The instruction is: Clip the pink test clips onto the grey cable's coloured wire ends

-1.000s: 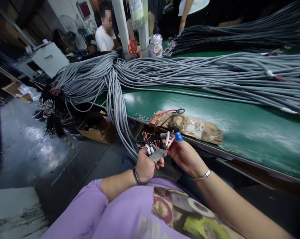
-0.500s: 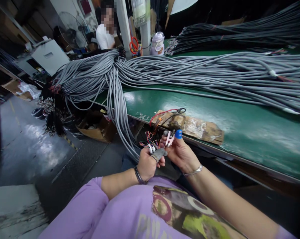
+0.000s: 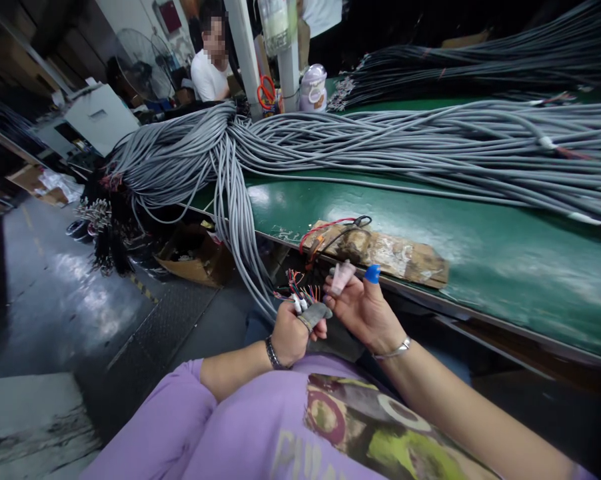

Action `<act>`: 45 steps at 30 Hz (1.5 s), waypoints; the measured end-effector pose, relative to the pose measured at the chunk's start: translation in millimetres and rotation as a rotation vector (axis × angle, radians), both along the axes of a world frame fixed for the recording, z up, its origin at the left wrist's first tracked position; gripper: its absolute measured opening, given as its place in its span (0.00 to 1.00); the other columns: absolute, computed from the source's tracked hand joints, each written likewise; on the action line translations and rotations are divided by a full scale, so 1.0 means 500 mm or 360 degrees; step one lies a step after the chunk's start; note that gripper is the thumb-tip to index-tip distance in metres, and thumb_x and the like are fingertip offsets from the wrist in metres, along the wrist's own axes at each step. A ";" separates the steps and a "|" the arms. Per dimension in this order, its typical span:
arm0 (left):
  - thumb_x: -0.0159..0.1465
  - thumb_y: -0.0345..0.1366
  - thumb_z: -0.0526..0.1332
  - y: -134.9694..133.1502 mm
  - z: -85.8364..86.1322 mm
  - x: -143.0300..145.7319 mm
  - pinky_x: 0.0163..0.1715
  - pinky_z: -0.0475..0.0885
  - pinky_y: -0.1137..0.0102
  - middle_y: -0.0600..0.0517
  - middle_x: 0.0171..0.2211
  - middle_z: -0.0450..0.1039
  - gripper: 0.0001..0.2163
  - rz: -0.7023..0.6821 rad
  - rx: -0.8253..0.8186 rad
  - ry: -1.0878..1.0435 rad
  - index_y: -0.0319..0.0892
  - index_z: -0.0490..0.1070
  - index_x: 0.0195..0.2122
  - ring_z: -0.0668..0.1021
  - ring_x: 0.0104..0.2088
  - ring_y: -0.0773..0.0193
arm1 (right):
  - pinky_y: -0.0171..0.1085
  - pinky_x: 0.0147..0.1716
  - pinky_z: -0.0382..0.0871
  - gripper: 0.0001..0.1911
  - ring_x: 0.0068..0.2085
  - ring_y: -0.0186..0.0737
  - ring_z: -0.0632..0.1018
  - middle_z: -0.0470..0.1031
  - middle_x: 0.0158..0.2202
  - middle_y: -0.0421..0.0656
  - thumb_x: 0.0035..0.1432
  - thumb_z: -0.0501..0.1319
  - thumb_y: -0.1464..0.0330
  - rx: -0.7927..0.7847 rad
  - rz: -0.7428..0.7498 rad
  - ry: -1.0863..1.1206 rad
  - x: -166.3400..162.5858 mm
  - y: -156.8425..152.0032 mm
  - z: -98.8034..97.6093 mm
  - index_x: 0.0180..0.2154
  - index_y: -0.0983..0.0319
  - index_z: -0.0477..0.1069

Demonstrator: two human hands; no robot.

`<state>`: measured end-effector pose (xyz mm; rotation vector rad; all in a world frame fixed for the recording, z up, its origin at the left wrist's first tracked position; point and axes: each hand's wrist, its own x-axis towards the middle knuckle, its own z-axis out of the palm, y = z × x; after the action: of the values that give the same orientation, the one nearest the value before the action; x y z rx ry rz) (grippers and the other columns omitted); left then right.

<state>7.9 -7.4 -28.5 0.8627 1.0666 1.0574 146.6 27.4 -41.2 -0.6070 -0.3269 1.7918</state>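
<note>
My left hand (image 3: pixel 291 333) is closed round the ends of several grey cables, with a grey cover on its thumb. Out of the fist stick white cable ends (image 3: pixel 300 304) and a spray of thin coloured wires (image 3: pixel 296 283). Just to the right, my right hand (image 3: pixel 373 312) holds a small pale pink two-legged tool (image 3: pixel 343 277) against its fingers. This tool is smeared by motion, so its exact kind is unclear. A blue cover (image 3: pixel 372 273) sits on the right thumb, which stands apart from the tool.
Behind my hands, a worn wooden board (image 3: pixel 405 259) with red and black leads lies at the edge of the green table (image 3: pixel 480 250). Grey cables (image 3: pixel 380 150) cross the table and hang over its edge. A cardboard box (image 3: pixel 193 260) stands below; a person (image 3: pixel 209 75) is beyond.
My right hand has shifted slightly right and down, and its thumb has moved away from the pink tool, which has turned. The left hand has moved slightly left with the cables.
</note>
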 end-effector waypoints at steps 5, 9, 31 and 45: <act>0.52 0.53 0.69 -0.005 -0.015 -0.015 0.14 0.57 0.77 0.54 0.16 0.69 0.20 -0.0028 -0.0005 0.0003 0.37 0.72 0.24 0.70 0.15 0.71 | 0.33 0.29 0.73 0.27 0.31 0.37 0.77 0.78 0.30 0.40 0.40 0.70 0.43 -0.0053 -0.0031 -0.0017 0.016 -0.015 -0.022 0.33 0.57 0.77; 0.53 0.55 0.67 -0.002 -0.019 -0.014 0.18 0.62 0.76 0.50 0.19 0.72 0.22 -0.0112 0.0010 0.0038 0.37 0.73 0.23 0.73 0.19 0.69 | 0.33 0.30 0.73 0.23 0.31 0.37 0.77 0.78 0.30 0.41 0.45 0.69 0.46 -0.0109 -0.0027 -0.0092 0.032 -0.032 -0.036 0.32 0.58 0.77; 0.52 0.37 0.70 -0.018 -0.027 -0.043 0.22 0.63 0.75 0.59 0.21 0.64 0.18 -0.0659 0.0174 0.0077 0.40 0.72 0.43 0.63 0.19 0.74 | 0.36 0.27 0.67 0.12 0.27 0.40 0.71 0.75 0.26 0.41 0.49 0.70 0.56 0.0869 0.0131 -0.1623 -0.008 -0.092 0.015 0.29 0.58 0.78; 0.54 0.49 0.68 0.001 -0.014 -0.075 0.15 0.55 0.77 0.41 0.40 0.79 0.22 -0.0046 -0.0001 -0.0215 0.37 0.77 0.43 0.74 0.21 0.71 | 0.37 0.28 0.73 0.17 0.26 0.40 0.77 0.79 0.29 0.43 0.47 0.70 0.53 0.0573 0.0359 -0.1261 0.022 -0.106 0.017 0.31 0.59 0.77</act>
<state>-29.4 -7.0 -35.5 0.7924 0.9388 1.0759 157.6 -25.4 -32.6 -1.0278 -1.2672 1.5695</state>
